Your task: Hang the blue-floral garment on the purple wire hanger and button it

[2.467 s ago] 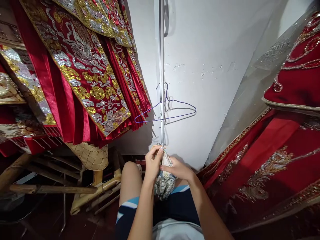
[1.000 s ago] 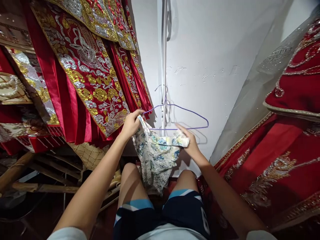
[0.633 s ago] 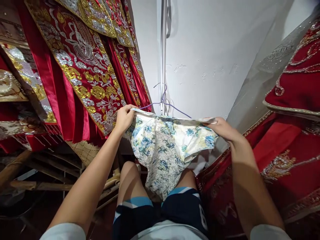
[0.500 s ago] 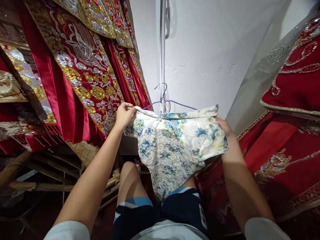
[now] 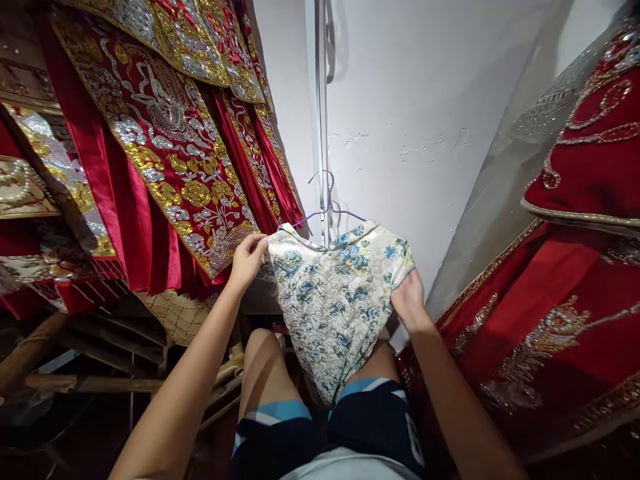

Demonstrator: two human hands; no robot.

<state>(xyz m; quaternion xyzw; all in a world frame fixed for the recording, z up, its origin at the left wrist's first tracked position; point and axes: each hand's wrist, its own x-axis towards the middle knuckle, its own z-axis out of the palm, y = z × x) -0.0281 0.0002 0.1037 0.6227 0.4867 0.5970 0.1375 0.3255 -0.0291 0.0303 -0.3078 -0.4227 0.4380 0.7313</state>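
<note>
A white short-sleeved blouse point(image 5: 333, 300) with a blue and yellow floral print hangs in front of me on a thin purple hanger point(image 5: 330, 205). The hanger's hook is by a narrow vertical metal strip on the wall. My left hand point(image 5: 247, 260) pinches the garment at its left shoulder. At the opposite side my right hand point(image 5: 409, 293) is closed on the sleeve edge; its fingertips are partly hidden by cloth. The blouse's lower end drapes between my knees.
Red gowns point(image 5: 165, 133) with gold and silver embroidery hang on the left. More red beaded garments point(image 5: 565, 287) hang at the right, partly under clear plastic. Bamboo-like poles point(image 5: 95, 383) stand low on the left. A pale wall point(image 5: 400, 100) is ahead.
My right hand has moved inward and down, and the right sleeve is no longer stretched out sideways. The blouse's shoulders now slope down over the hanger. My left hand still pinches the left shoulder, slightly lower.
</note>
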